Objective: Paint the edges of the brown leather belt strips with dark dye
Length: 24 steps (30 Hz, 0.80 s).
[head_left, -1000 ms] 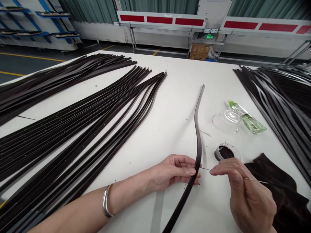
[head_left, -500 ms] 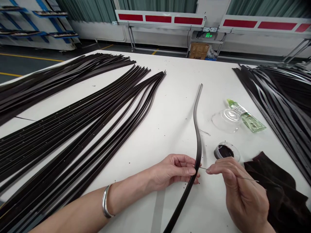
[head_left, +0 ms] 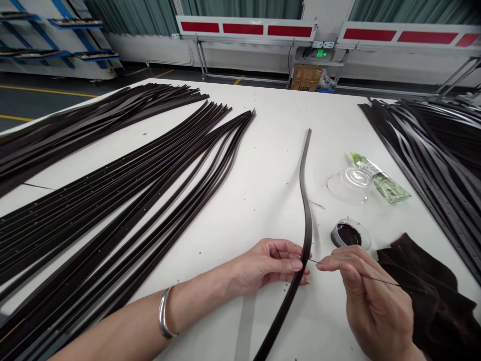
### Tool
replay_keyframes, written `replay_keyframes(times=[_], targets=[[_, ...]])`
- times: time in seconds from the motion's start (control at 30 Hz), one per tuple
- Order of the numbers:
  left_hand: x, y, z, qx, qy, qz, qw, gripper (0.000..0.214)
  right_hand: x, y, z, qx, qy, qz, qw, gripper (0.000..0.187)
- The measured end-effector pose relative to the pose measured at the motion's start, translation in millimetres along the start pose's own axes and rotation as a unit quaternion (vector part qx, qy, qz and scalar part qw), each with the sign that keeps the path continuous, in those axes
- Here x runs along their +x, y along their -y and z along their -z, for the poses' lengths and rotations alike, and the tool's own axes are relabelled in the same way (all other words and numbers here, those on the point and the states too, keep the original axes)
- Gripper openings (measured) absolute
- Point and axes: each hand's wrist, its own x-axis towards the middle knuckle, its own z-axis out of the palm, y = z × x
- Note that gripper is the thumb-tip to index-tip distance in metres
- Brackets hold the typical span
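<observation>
A long dark leather strap (head_left: 306,215) stands on edge in a gentle curve over the white table. My left hand (head_left: 268,268) pinches it near the front between thumb and fingers. In my right hand (head_left: 376,296) is a thin needle-like metal rod (head_left: 387,283), its tip at the strap's right edge by my left fingertips. Whether the tip touches the strap I cannot tell. Just beyond my right hand sits a small clear dish (head_left: 349,233) with dark liquid or paste. A dark cloth (head_left: 424,286) lies crumpled to the right of that hand.
Bundles of dark straps (head_left: 124,190) cover the table's left side, and another bundle (head_left: 432,160) lies on the right. A clear plastic lid or cup (head_left: 349,185) rests beside a green tube (head_left: 391,188). Small dark scraps dot the white table (head_left: 278,110).
My right hand has shifted very slightly left, and the rear end of the rod tilts lower. My left hand and the strap hold almost the same place.
</observation>
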Motion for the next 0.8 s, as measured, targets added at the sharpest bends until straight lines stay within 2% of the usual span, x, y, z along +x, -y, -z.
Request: replay_keyframes(times=[0.1,0.2,0.27,0.37,0.47,0.57,0.8], targets=[[0,0,-0.3,0.001,0.003,-0.002,1.000,0.028,-2,2,-1,0.010,0.002,0.001,1.000,0.025],[-1,0,0.0,0.004,0.006,0.000,1.000,0.028,-1,4,3,0.007,0.001,-0.027,1.000,0.023],[-1,0,0.1,0.004,0.003,0.002,1.000,0.027,4,0,11,-0.022,-0.030,-0.073,0.997,0.025],[-2,-1,0.1,0.004,-0.014,0.007,1.000,0.026,14,-16,28,-0.123,-0.093,-0.142,0.978,0.032],[-2,-3,0.5,0.010,-0.024,0.018,0.999,0.024,18,-40,38,-0.191,-0.059,-0.145,0.969,0.030],[-2,-5,0.3,0.003,-0.029,0.020,0.999,0.025,14,-58,37,-0.211,-0.019,-0.126,0.969,0.028],[-3,-6,-2.6,-0.011,-0.046,0.021,0.999,0.025,6,-68,27,-0.227,-0.006,-0.109,0.968,0.026]])
